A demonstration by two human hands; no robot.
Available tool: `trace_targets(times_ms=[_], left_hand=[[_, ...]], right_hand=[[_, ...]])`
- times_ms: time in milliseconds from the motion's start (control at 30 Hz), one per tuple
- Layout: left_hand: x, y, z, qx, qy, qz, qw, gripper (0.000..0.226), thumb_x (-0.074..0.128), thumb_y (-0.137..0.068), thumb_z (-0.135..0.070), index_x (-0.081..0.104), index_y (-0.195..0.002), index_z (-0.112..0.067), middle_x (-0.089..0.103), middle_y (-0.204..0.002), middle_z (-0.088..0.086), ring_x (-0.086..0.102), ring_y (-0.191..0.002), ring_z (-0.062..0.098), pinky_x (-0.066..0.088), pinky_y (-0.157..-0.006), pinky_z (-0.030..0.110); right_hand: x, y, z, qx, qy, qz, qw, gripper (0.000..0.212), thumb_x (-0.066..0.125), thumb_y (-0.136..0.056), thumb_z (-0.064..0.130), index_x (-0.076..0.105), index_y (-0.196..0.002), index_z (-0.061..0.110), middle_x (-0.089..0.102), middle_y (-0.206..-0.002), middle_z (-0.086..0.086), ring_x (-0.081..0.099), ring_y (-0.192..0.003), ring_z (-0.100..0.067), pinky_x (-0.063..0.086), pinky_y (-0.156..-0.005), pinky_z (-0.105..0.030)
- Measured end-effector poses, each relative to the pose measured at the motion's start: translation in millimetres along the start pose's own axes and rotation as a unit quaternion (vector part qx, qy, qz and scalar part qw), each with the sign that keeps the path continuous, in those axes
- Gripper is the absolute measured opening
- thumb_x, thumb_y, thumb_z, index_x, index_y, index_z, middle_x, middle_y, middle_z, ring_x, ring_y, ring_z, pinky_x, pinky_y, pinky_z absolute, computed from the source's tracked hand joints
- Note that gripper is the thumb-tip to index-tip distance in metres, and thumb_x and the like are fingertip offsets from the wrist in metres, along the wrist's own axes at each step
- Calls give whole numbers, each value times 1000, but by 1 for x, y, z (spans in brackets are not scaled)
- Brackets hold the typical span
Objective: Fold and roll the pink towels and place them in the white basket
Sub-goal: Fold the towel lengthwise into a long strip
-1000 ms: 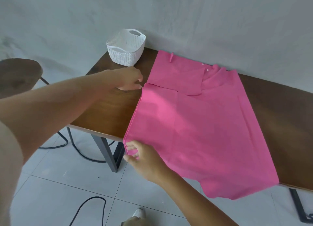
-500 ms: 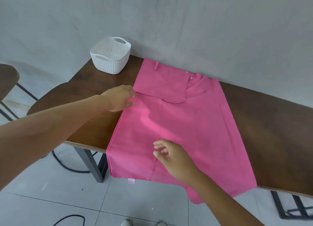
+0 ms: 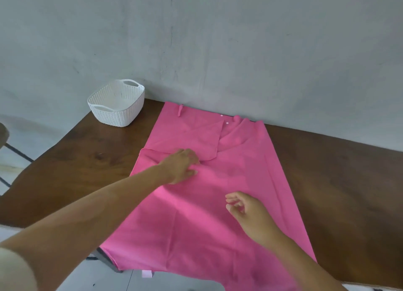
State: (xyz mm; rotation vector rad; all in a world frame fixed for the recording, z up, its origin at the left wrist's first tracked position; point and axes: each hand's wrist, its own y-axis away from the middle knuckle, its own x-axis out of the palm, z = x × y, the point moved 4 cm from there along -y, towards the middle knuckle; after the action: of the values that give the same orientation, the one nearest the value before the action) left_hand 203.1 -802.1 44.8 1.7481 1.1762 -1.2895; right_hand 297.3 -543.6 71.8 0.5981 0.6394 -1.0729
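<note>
Left hand (image 3: 181, 166) presses flat on the pink towel (image 3: 250, 159) spread over the bench (image 3: 76, 170); right hand (image 3: 246, 212) hovers above it, fingers loosely curled, holding nothing. White basket (image 3: 117, 116) sits far left.

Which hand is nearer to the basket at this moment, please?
Left. The left hand rests on the towel near its far-left part, in front and to the right of the basket. The right hand is over the towel's middle, farther from the basket.
</note>
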Motion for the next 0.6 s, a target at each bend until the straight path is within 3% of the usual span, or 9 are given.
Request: trace_targets(times_ms=[133, 333, 500, 600], left_hand=[[11, -32, -18, -11, -34, 42, 998, 44, 54, -101, -35, 54, -143, -22, 40, -155, 6, 38, -141, 29, 28, -118, 40], [19, -52, -30, -51, -55, 58, 995, 51, 45, -104, -42, 48, -149, -19, 39, -159, -1, 36, -144, 24, 29, -119, 39], [-3, -55, -21, -102, 25, -94, 990, 25, 58, -99, -28, 67, -118, -14, 67, -116, 5, 63, -106, 28, 52, -92, 41], [-23, -53, -7, -184, 124, -188, 957, 5, 75, -89, -22, 72, -89, -18, 72, -90, -1, 66, -83, 20, 53, -76, 32]], right_hand=[[-17, -18, -21, -2, -18, -18, 1000, 22, 61, -99, 24, 67, -120, 29, 67, -108, 22, 59, -101, 10, 44, -87, -7], [-32, -51, -43, -21, -1, -21, 1000, 23, 59, -100, 28, 64, -122, 33, 66, -109, 25, 60, -101, 8, 50, -92, -19], [-50, -84, -49, -52, 32, -11, 998, 26, 57, -101, 30, 62, -126, 32, 64, -113, 22, 59, -103, 7, 48, -94, -17], [-58, -109, -47, -69, 36, -12, 997, 25, 57, -101, 29, 63, -126, 30, 65, -113, 20, 59, -102, 6, 49, -93, -17]])
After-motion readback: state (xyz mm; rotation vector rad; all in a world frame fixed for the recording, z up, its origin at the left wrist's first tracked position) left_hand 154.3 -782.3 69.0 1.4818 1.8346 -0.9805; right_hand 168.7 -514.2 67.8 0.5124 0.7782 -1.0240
